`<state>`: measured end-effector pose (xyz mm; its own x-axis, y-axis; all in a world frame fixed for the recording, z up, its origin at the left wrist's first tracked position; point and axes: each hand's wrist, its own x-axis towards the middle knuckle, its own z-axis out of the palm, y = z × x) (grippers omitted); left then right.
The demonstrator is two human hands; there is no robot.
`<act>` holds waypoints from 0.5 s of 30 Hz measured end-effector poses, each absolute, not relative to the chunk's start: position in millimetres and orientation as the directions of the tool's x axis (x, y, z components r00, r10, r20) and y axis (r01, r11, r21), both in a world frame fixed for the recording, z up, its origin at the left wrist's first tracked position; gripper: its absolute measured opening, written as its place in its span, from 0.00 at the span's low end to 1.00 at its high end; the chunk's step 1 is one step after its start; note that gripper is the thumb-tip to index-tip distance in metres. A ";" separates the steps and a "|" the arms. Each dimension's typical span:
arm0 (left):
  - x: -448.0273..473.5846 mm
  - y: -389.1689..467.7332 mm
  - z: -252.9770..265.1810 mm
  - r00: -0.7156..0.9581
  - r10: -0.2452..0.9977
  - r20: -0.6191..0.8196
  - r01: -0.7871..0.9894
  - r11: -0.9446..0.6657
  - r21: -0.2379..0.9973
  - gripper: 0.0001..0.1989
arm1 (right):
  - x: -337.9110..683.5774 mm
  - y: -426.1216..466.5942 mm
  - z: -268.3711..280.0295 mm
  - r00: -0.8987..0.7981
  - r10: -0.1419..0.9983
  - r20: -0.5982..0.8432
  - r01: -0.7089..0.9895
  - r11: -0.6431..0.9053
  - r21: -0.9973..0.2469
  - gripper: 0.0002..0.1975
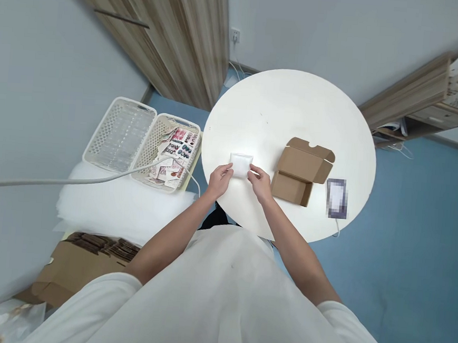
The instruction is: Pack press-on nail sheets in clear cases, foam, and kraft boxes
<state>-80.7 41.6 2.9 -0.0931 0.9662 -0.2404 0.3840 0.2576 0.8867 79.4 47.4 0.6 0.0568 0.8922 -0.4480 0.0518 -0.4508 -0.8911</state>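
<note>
A small white wrapped packet (241, 165), roughly square, is between my two hands over the round white table (290, 102). The fingers of my left hand (220, 181) pinch its lower left edge. On the other side, my right hand (260, 182) grips its lower right edge with thumb and fingertips. What the wrapping contains is hidden. To the right of my right hand stands a brown cardboard box (304, 167), its lid folded back and nothing visible inside.
A blurred-out phone-like device (337, 198) with a cable lies at the table's right. To the left are a white basket of carded items (174, 159), another with clear plastic cases (120, 136), white wrapping sheets (119, 205) and a carton of folded cardboard (82, 265). A pale cable (73, 181) crosses there.
</note>
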 end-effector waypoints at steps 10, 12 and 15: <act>25.8 20.2 20.0 0.201 0.967 -0.157 0.458 0.049 0.888 0.21 | 191.4 -1.1 17.8 0.207 0.936 -0.285 0.123 -0.314 -0.941 0.23; 41.0 20.1 19.2 0.259 0.952 -0.164 0.502 0.012 0.865 0.23 | 207.5 -7.0 14.7 0.236 0.927 -0.292 0.140 -0.330 -0.934 0.22; 59.0 21.5 15.9 0.329 0.925 -0.191 0.573 -0.035 0.819 0.23 | 226.1 -12.1 7.4 0.255 0.915 -0.314 0.179 -0.364 -0.914 0.21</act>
<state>59.0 21.5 15.9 0.3288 0.9248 -0.1913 0.5734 -0.0345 0.8185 226.1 -12.1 7.4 0.2547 0.9145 -0.3142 0.1788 -0.3639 -0.9141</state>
